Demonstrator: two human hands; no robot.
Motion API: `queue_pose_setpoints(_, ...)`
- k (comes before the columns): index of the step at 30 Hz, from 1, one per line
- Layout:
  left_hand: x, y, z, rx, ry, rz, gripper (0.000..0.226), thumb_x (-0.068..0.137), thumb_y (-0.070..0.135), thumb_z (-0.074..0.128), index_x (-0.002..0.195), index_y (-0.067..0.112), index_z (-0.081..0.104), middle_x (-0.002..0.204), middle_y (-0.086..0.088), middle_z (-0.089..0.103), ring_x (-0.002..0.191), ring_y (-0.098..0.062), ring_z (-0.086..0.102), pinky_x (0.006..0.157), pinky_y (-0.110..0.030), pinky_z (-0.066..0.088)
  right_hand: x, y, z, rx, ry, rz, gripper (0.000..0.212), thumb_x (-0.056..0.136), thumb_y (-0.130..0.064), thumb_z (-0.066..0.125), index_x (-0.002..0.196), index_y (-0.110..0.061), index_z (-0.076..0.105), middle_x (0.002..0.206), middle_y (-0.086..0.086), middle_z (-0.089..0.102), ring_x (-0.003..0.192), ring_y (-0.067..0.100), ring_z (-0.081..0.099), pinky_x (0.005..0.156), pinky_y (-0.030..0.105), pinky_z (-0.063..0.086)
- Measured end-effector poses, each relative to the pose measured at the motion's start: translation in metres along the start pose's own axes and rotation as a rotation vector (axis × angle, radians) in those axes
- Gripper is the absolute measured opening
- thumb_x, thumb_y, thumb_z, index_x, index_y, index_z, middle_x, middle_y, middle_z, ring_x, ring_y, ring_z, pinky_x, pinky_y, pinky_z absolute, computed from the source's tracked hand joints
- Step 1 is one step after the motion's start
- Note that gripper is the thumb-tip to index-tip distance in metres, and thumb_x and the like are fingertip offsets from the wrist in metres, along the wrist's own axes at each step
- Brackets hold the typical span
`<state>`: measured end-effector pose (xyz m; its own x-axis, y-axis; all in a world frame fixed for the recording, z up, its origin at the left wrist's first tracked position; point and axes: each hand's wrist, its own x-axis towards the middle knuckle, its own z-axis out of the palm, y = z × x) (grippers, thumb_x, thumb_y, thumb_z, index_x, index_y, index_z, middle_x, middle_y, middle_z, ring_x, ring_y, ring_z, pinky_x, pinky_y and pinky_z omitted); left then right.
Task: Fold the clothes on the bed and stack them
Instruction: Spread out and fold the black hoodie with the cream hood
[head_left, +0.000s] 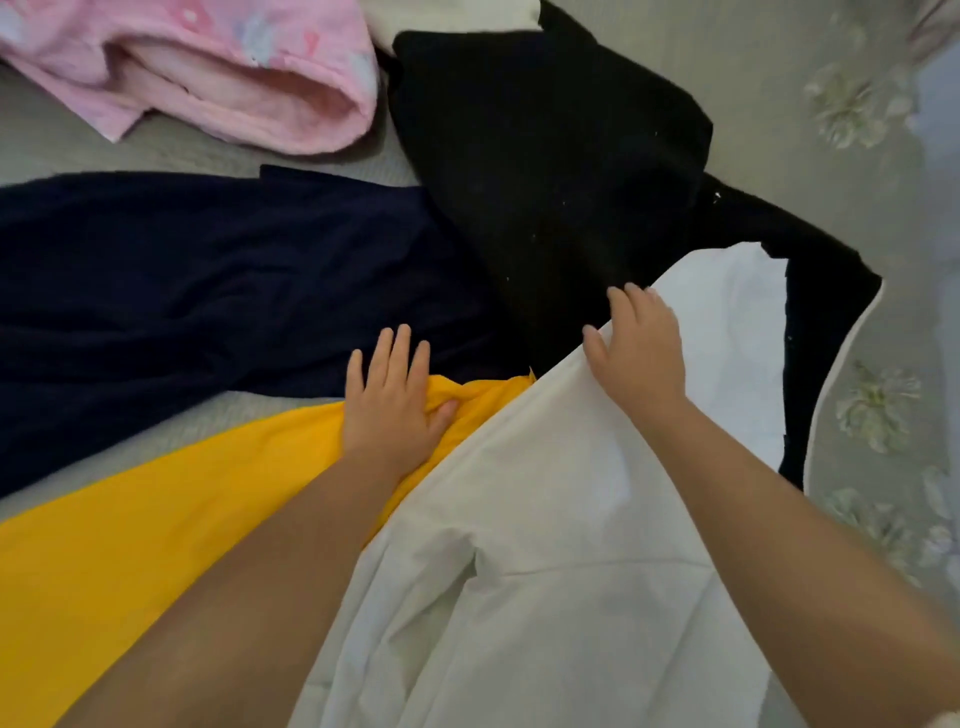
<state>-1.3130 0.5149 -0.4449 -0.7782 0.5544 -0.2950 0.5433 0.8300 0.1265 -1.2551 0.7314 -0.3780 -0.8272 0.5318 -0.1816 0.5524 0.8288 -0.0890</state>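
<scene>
A white shirt (545, 545) lies across the near part of the bed, overlapping a yellow garment (130, 530) on its left. My left hand (392, 400) rests flat on the yellow garment's far edge, fingers straight, thumb tucked into a fold. My right hand (641, 348) lies on the white shirt's far edge, fingers curled over the hem, thumb on top. A navy garment (208, 291) spreads out at the left. A black garment (545, 156) lies behind my hands.
A pink fleece garment (223, 73) sits at the far left. Another white cloth (447, 15) peeks out at the top centre. The grey floral bedspread (857, 130) shows bare on the right side.
</scene>
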Motion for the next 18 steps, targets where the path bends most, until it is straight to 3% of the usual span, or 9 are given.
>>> queue_pose_setpoints(5,0.002,-0.003,0.004,-0.025,0.072,-0.005,0.082,0.082,0.062,0.009,0.142,0.009,0.030,0.151,-0.012,0.024,0.141,-0.027,0.016,0.112,-0.044,0.005,0.044,0.000,0.004,0.377,0.113,0.264,0.065,0.094,-0.035,0.046,0.143,-0.002,0.021,0.150,0.015,0.024,0.139,0.026,0.022,0.112,0.031,0.021)
queue_pose_setpoints(9,0.002,-0.001,-0.001,-0.060,0.037,0.001,0.077,0.089,0.063,0.017,0.141,0.009,0.032,0.150,-0.012,0.025,0.140,-0.028,0.018,0.112,-0.044,0.005,0.081,-0.006,0.002,0.323,0.048,0.508,0.075,0.088,-0.051,0.049,0.139,0.000,0.027,0.142,0.017,0.034,0.129,0.031,0.035,0.104,0.037,0.032)
queue_pose_setpoints(13,0.001,-0.002,-0.005,-0.044,0.013,0.003,0.088,0.081,0.065,-0.003,0.141,0.010,0.031,0.151,-0.010,0.023,0.141,-0.026,0.016,0.112,-0.041,0.002,0.101,-0.005,0.001,0.392,0.072,0.644,0.037,0.093,-0.030,0.050,0.117,-0.002,0.049,0.123,0.015,0.051,0.110,0.030,0.051,0.088,0.035,0.039)
queue_pose_setpoints(16,0.000,-0.001,-0.004,-0.060,0.032,0.003,0.105,0.069,0.068,-0.030,0.145,0.015,0.020,0.154,-0.006,0.013,0.143,-0.021,0.006,0.109,-0.037,-0.009,0.101,0.003,0.001,0.403,0.071,0.609,0.023,0.094,-0.017,0.046,0.108,-0.001,0.056,0.113,0.016,0.059,0.105,0.031,0.054,0.086,0.035,0.040)
queue_pose_setpoints(18,0.000,0.000,-0.002,-0.074,0.041,-0.002,0.107,0.066,0.068,-0.033,0.145,0.016,0.017,0.154,-0.005,0.011,0.143,-0.020,0.004,0.109,-0.036,-0.010,0.094,-0.001,0.001,0.390,0.142,0.544,0.019,0.094,-0.014,0.045,0.099,-0.002,0.058,0.105,0.015,0.061,0.100,0.030,0.054,0.082,0.035,0.038)
